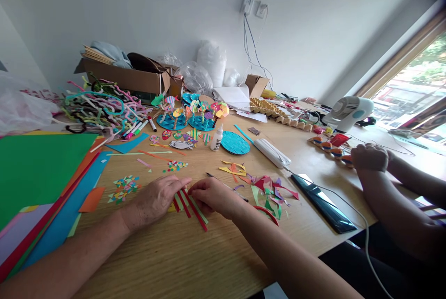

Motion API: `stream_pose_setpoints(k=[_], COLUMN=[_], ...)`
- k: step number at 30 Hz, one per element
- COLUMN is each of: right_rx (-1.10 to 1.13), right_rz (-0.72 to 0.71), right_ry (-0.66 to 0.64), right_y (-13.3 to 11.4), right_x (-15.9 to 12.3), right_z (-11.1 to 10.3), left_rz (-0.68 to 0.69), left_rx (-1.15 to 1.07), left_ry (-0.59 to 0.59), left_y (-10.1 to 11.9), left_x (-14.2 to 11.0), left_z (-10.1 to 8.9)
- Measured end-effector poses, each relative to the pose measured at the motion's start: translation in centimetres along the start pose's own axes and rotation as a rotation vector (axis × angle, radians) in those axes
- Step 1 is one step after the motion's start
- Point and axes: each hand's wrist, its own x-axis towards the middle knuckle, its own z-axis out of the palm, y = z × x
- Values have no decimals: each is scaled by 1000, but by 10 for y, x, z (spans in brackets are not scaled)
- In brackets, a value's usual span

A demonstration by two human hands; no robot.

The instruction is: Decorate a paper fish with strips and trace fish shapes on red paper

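My left hand [157, 198] lies flat on the wooden table [195, 262], fingers stretched out over several thin red and green paper strips [191, 207]. My right hand [213, 196] sits just right of it, fingers curled and pinched on the ends of the same strips. A dark pen-like tool [223, 183] lies behind my right hand. Scraps of cut coloured paper [270, 190] lie to its right.
Large coloured paper sheets [38, 169] cover the left. Pipe cleaners [101, 104], markers, a glue bottle [216, 139], blue woven discs [235, 143] and cardboard boxes stand behind. A phone [322, 202] with cable lies right. Another person's closed hand [370, 157] rests at the right edge.
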Motion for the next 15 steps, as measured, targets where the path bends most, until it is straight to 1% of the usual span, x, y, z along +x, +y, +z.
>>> stream_pose_setpoints(k=[5,12,15], right_rx=[9,9,6], right_rz=[25,-9,-4], right_ry=[-9,12,6], right_y=[1,1,4], right_x=[-8,6,5], right_z=[-2,-1,-1], left_rz=[-5,-8,-11], left_rx=[-4,5,3], left_ry=[-6,-4,-1], left_y=[-1,1,1], left_x=[0,1,0], left_z=[0,-1,-2])
